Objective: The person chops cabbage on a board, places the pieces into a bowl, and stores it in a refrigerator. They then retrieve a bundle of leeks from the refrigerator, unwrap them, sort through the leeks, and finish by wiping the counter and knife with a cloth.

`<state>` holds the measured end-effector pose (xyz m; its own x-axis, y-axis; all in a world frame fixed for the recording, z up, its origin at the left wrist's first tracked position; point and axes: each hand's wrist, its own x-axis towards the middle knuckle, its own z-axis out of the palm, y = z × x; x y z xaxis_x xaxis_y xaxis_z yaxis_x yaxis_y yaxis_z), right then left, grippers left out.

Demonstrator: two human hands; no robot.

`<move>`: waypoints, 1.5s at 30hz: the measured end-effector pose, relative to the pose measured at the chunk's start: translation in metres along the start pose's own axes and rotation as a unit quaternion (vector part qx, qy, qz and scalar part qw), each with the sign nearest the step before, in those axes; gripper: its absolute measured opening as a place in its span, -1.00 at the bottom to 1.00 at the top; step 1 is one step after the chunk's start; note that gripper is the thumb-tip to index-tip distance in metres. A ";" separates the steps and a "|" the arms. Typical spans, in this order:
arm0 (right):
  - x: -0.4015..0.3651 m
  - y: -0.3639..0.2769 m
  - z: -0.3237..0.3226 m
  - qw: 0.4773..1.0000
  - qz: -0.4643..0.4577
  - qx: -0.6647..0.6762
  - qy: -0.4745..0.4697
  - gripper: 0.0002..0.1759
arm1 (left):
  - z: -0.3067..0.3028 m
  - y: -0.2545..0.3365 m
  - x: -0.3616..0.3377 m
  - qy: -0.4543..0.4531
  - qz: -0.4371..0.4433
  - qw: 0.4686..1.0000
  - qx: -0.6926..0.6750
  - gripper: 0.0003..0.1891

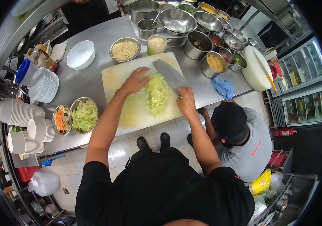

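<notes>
I judge the chopping nearly done: my right hand (pixel 186 101) has its fingers wrapped round the cleaver (pixel 168 72), my left hand (pixel 136 81) lies spread, gripping nothing, on the mostly shredded cabbage (pixel 156 96) mid-frame on the board (pixel 117 81), and a bowl (pixel 84 115) at left is already full.

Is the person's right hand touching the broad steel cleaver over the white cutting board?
Touching. The head view shows the right hand closed around the handle of the broad steel cleaver, with no gap.

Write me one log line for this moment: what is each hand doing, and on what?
left hand: touches shredded cabbage | right hand: grips cleaver | surface: cutting board | nearby: crouching person
</notes>
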<state>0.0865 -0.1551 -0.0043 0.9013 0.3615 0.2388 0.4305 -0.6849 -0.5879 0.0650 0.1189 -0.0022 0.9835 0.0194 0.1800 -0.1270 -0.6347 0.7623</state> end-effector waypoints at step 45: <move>-0.018 -0.020 0.001 0.981 -0.191 0.011 0.017 -0.28 | -0.011 -0.036 -0.055 0.078 -0.024 0.992 -0.101 -0.43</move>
<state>0.0613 -0.1478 0.0025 0.6763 0.5669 0.4703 0.7358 -0.4906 -0.4667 0.0140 0.1491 -0.0323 0.9590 0.1752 0.2228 -0.1193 -0.4634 0.8781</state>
